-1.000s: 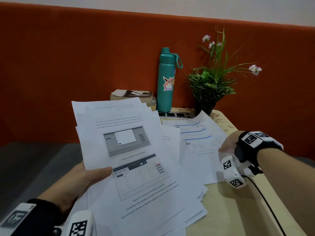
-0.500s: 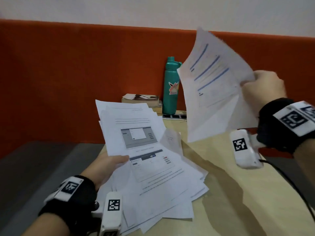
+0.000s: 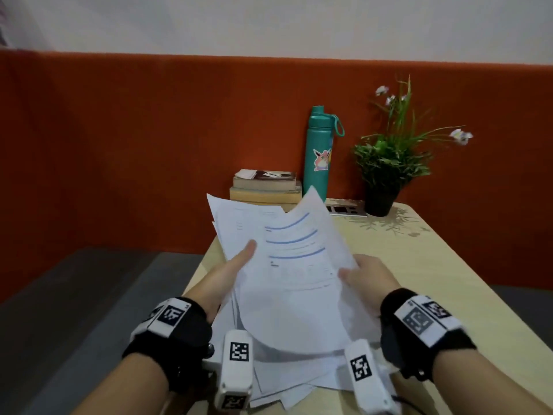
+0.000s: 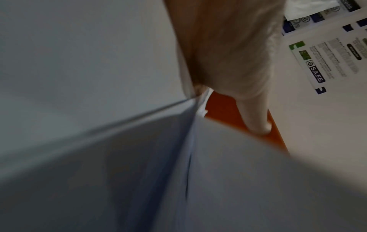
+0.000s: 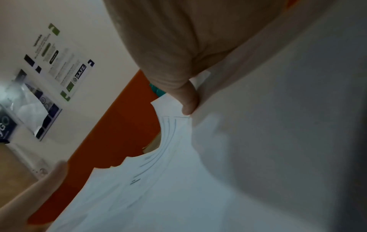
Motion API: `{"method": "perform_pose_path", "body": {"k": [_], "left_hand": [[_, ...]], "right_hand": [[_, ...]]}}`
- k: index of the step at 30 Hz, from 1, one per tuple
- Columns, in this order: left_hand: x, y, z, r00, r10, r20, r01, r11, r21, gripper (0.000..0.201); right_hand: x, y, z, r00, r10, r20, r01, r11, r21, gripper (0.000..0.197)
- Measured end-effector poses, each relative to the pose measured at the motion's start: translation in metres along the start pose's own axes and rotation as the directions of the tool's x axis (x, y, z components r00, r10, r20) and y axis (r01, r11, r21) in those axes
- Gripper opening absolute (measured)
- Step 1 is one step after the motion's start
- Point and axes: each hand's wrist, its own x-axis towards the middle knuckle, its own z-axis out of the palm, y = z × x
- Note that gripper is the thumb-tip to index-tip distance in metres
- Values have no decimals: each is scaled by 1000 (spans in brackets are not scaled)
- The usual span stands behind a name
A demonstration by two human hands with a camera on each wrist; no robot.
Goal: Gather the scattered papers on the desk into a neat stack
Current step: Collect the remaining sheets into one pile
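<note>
As blue-lined sheet (image 3: 302,253) comes down from raised right hand (image 3: 366,280) onto fanned papers (image 3: 254,223), both hands are now gripping bundle: left hand (image 3: 221,274) thumb over left edge, right fingers pinching right edge. Papers sitting between fingers, above worktop (image 3: 434,265), still ragged; squaring likely next.

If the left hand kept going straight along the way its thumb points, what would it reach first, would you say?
Probably the stacked books at the desk's far edge; the left hand, gripping the papers, points up and away towards them. The depth is unclear.
</note>
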Motion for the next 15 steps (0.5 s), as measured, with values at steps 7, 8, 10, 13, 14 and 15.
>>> {"method": "perform_pose_path", "body": {"k": [7, 8, 10, 13, 14, 15], "left_hand": [[2, 14, 11, 992, 104, 74, -106, 994, 23, 47], [1, 21, 9, 989, 129, 78, -132, 990, 42, 47], [-2, 38, 8, 979, 182, 95, -189, 980, 69, 51], [-1, 65, 16, 959, 243, 144, -255, 964, 73, 55], [-2, 75, 21, 952, 273, 137, -287, 953, 96, 54], [-1, 84, 27, 942, 320, 106, -331, 935, 124, 54]], "right_hand": [[23, 8, 0, 986, 81, -148, -44, 970, 238, 89], [27, 11, -9, 977, 111, -183, -35, 925, 379, 102], [32, 12, -28, 995, 68, -78, -6, 787, 616, 102], [25, -5, -50, 990, -142, 3, 93, 660, 745, 86], [20, -14, -55, 979, -196, -60, 174, 639, 749, 74], [20, -21, -59, 964, -224, -142, 253, 620, 742, 58]]}}
